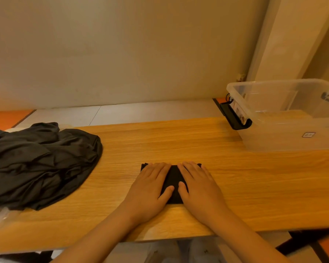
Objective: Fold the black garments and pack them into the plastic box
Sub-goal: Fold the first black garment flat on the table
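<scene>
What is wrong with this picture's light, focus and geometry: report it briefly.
Head view: an amber cast tints everything; the wide lens bows the table edge and stretches the box; the pile at left is dark and soft, its folds low in contrast; the garment at centre is sharpest.

Two grips, a left grip (150,186) and a right grip (199,188). One folded garment (174,177). One heap (40,164) of black garments, their number unclear. One box (283,138). One counter (179,141).
</scene>
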`<state>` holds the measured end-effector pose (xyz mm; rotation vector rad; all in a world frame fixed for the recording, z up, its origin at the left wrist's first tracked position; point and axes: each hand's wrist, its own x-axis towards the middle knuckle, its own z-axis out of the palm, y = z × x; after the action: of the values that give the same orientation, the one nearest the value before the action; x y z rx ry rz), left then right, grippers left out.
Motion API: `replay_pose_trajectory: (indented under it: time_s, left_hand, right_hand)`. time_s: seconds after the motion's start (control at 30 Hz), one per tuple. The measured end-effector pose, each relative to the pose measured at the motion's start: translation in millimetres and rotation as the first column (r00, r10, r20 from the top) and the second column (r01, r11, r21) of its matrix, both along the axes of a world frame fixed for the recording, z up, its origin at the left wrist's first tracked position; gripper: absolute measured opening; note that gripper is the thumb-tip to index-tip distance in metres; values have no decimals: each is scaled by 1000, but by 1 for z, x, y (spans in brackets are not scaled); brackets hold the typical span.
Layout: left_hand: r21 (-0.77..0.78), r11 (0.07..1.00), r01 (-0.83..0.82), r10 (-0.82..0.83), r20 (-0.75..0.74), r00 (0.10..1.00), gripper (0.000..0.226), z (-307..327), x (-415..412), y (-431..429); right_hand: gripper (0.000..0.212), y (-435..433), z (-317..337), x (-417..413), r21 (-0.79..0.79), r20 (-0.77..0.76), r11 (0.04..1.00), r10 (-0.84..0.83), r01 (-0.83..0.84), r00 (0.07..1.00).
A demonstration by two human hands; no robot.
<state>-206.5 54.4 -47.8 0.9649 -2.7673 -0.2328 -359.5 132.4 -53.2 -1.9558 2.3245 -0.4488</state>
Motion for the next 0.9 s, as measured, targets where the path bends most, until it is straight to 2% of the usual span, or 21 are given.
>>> replay_pose_trajectory:
  time_s: [0.17, 0.3, 0.37, 0.47, 0.57, 0.63, 0.77, 0.9]
  left_hand:
    - [36, 999, 13, -13, 12, 1000, 79, 5, 3, -1]
    - [62, 997, 43, -44, 21, 999, 81, 17, 18, -1]
    - [15, 997, 82, -82, 23, 996, 83, 19, 25, 0]
    - [42, 995, 89, -91, 49, 995, 85, 13, 28, -1]
    - [94, 995, 22, -24, 22, 999, 82, 12, 23, -5]
    - [57, 998, 0, 0, 12, 1000, 73, 18, 14, -9]
    - [80, 997, 0, -2, 18, 1000, 46, 29, -4, -20]
    - [95, 995, -13, 14, -5, 1000, 40, 29, -4, -26]
  right_hand:
    - [85, 2, 4, -3, 5, -7, 1000, 17, -17, 1000]
    - [97, 16, 20, -13, 49, 13, 999, 16, -16, 1000]
    - [90, 24, 22, -13, -2, -37, 996, 87, -87, 996]
    - [76, 32, 15, -2, 106, -155, 985, 152, -136, 976]
    - [84, 27, 20, 6, 111, -101, 988, 117, -106, 988]
    - [94, 18, 26, 7, 20, -64, 990, 139, -138, 988]
    - [100, 0, 26, 5, 94, -48, 980, 181, -176, 982]
    - [102, -1, 16, -1, 82, -48, 978, 194, -190, 980]
